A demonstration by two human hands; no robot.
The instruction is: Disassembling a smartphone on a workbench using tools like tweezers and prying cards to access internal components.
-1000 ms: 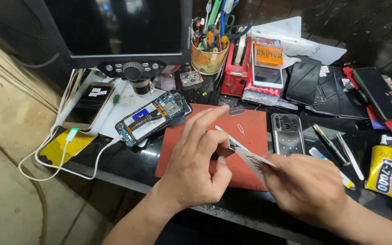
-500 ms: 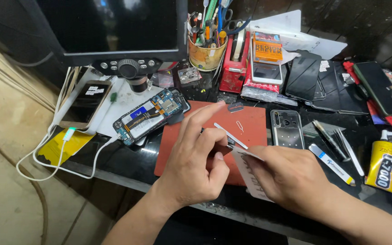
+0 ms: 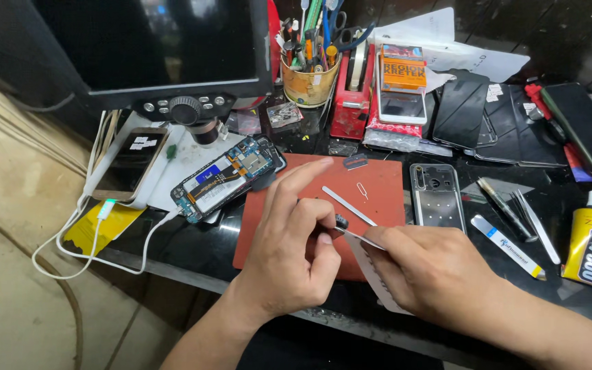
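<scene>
Over the red mat (image 3: 385,185) on the worktop (image 3: 173,236), the left hand (image 3: 296,253) pinches a small dark part (image 3: 340,222) between thumb and middle finger, index finger stretched out. Touching that part is a thin white strip (image 3: 371,270), gripped by the closed right hand (image 3: 433,270). Behind, a yellow cup (image 3: 307,87) stands crammed with pens, scissors and tools, beside a red tape dispenser (image 3: 352,92).

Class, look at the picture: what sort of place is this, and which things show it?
Probably a phone repair bench: an opened phone with its circuit board bare, a tube of glue, and a cup of tools.
</scene>
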